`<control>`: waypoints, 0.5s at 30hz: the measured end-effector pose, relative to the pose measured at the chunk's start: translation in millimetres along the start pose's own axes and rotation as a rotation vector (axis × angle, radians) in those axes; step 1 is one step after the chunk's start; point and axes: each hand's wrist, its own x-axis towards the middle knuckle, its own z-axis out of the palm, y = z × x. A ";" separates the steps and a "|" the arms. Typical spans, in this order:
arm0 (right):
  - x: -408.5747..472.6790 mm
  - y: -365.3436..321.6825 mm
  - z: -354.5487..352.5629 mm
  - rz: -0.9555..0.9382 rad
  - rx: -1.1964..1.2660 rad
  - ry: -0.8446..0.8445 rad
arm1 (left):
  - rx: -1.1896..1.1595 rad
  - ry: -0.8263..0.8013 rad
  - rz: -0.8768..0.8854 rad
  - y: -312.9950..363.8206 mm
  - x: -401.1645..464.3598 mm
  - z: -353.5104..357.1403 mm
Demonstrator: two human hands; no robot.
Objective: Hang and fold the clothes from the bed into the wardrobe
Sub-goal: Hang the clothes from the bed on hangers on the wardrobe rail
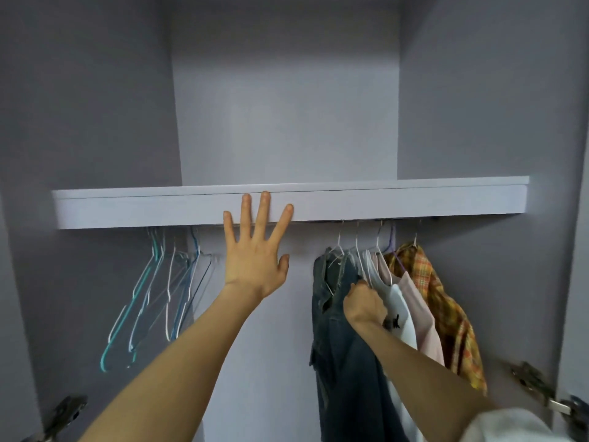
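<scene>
1. Dark blue denim garment (338,314): hangs on a thin white wire hanger at the left end of the row of clothes in the right half of the wardrobe, its frayed top edge near the rail.
2. Right hand (365,303): fingers curled into the fabric where the denim garment meets the white top (400,311); it grips cloth there, though which piece cannot be told.
3. Further right along the row: a pale pink garment (420,311), then an orange-and-yellow plaid shirt (446,301), each on its own hanger, pressed close together.
4. Left hand (255,250): raised with fingers straight and spread, holding nothing, fingertips (264,199) lying over the front edge of the shelf.
5. Pale lilac wardrobe shelf (414,202): spans the opening, hiding the rail beneath.
6. Empty wire hangers (165,288), teal, white and blue: bunched under the shelf at left, well apart from the clothes.
7. Metal door hinges (535,384): at the lower corners.
</scene>
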 end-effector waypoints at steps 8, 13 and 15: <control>-13.6 30.2 8.2 -0.035 -0.101 -0.199 | 0.029 -0.085 -0.009 1.1 -3.7 -9.2; -47.1 49.2 -20.4 -0.059 -0.023 -0.291 | -0.153 -0.303 -0.119 8.4 -45.5 -25.6; -67.7 53.5 -32.4 -0.104 0.004 -0.303 | -0.229 -0.384 -0.183 12.2 -71.7 -31.2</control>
